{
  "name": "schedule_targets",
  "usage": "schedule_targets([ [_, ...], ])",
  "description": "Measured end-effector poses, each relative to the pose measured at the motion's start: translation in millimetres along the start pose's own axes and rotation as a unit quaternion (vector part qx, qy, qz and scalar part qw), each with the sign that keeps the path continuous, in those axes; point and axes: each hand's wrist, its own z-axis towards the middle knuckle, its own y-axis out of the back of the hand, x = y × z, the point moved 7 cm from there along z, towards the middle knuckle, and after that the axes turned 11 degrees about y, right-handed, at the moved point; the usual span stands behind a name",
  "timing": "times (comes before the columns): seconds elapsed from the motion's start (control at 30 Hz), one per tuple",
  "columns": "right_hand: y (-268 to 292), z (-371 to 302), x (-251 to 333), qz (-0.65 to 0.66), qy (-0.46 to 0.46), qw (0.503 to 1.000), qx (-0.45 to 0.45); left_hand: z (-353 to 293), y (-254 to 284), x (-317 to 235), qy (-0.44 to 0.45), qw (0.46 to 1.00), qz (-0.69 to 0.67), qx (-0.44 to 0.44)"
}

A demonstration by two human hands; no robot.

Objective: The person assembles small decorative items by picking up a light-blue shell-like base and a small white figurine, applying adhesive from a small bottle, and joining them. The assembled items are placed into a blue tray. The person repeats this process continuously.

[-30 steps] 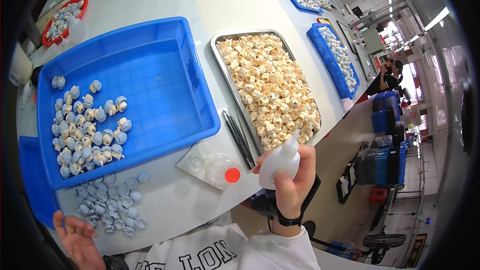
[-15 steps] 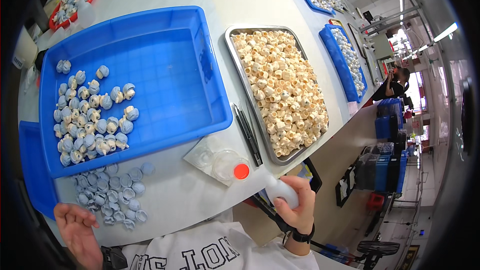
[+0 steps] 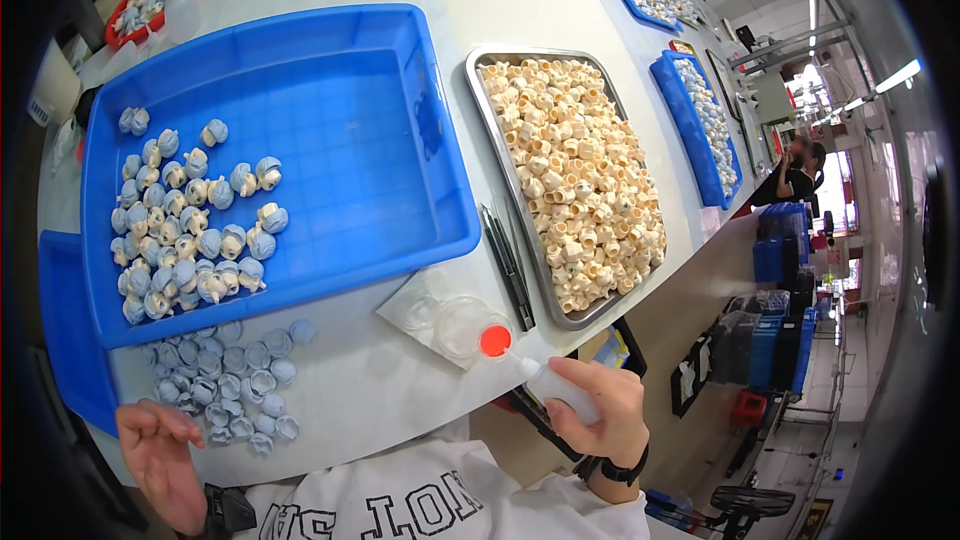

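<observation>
Swung down from the metal tray (image 3: 513, 187), a white squeeze bottle (image 3: 563, 392), grasped at five o'clock by the right hand (image 3: 610, 415), points toward ten at a red cap (image 3: 495, 341) — apparently alignment, calling for steady aim. Left hand (image 3: 163, 462), at eight: fingers (image 3: 150, 420) loosely curled, seemingly empty. Nozzle (image 3: 523, 364) contact is unclear.

The squeeze bottle (image 3: 565, 392) at five o'clock is a plain, milky white, and the round cap (image 3: 495, 341) at six o'clock is bright red. At ten o'clock the plastic tray (image 3: 350, 140) is vivid blue with a faint grid across its floor, and its figurine pieces (image 3: 185, 245) are two-toned, pale blue-grey and cream. The hollow shells (image 3: 235, 380) at eight o'clock are plain blue-grey. At two o'clock the metal tray (image 3: 572, 322) is silver, its small cups (image 3: 585, 180) cream. The sweatshirt (image 3: 500, 490), between six and seven, is white with black-outlined lettering.
</observation>
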Motion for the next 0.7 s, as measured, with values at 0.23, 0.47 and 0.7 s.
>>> schedule_targets([
  [0.23,1.0,3.2,3.0,-0.009,0.017,1.000,0.005,5.4,-8.5,0.5,0.004,0.999,-0.005,0.034],
  [0.47,2.6,7.9,5.6,0.001,0.041,0.999,-0.023,5.1,-4.1,2.9,0.012,1.000,-0.005,0.007],
  [0.7,3.3,8.5,6.6,-0.002,0.044,0.999,-0.020,5.5,-4.3,4.1,0.006,1.000,-0.008,0.009],
])
